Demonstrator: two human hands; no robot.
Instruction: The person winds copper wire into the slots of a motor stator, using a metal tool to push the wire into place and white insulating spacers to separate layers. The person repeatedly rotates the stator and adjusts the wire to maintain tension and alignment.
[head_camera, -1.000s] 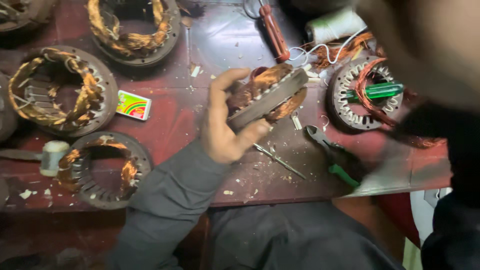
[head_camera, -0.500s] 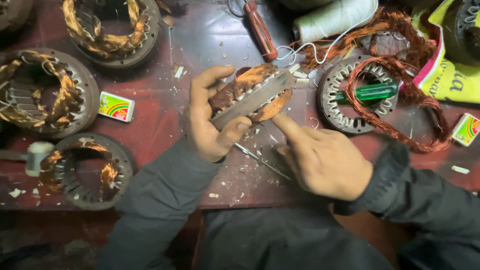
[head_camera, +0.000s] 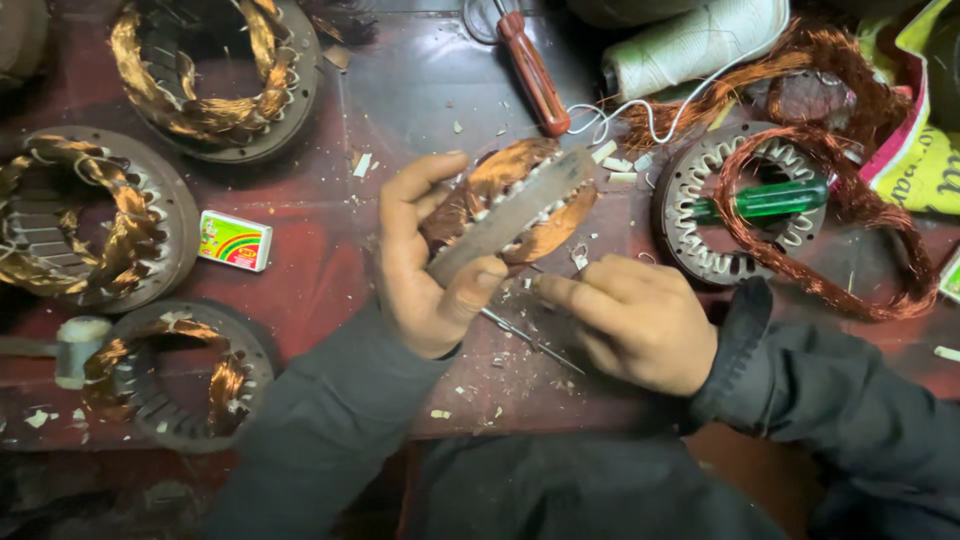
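The left hand (head_camera: 430, 270) grips the stator (head_camera: 515, 205) on edge above the surface (head_camera: 330, 260), the right hand (head_camera: 640, 320) closed just beside it; it looks heavy and stiff, its copper windings fragile, so the steel rim seems the safest hold.

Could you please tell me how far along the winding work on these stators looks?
Three wound stators lie at the left. The left hand holds one wound stator tilted, the right hand at its edge. A bare stator under loose copper wire remains unwound.
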